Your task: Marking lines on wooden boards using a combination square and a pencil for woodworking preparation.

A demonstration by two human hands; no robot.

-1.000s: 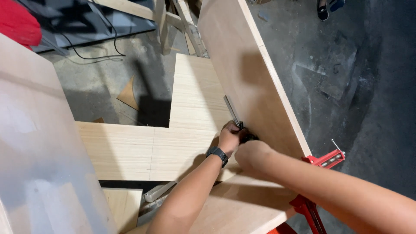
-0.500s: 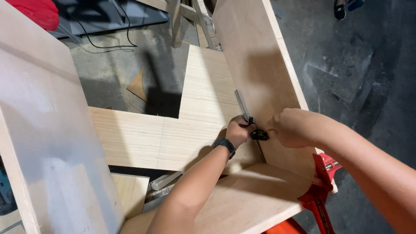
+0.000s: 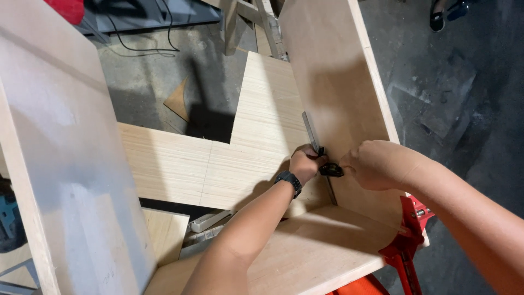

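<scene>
Left hand (image 3: 305,163) is curled tight around the black stock of a combination square (image 3: 322,159), fingers wrapped over it, a dark wristwatch (image 3: 289,181) on the wrist. The square sits right in the inside corner where the upright right panel (image 3: 333,82) meets the flat striped plywood sheet (image 3: 218,164); its slim steel blade runs away to the far side, lying along the foot of that upright panel. The black stock pokes out to the right of the left hand, between the two hands.

Right hand (image 3: 376,164) is closed into a loose fist, knuckles up, fingertips pinched together at the right end of the black stock; I cannot tell whether they grip a knob or just press on it. The fist rests against the face of the right panel.

Moving outward: the near panel (image 3: 305,251), pale and smooth, lies under both forearms and butts up to the right panel at the near right corner. A red corner clamp (image 3: 406,240) bites that joint from the outside, its bar hanging down toward the floor. On the left a tall left panel (image 3: 60,164) stands up, pale with a hazy sheen. The striped sheet has a cut-out notch on its far left, showing grey concrete floor (image 3: 142,82) with a triangular offcut (image 3: 179,101) and a black cable (image 3: 142,46). Far right on the floor, a person's sandalled foot (image 3: 443,16).
</scene>
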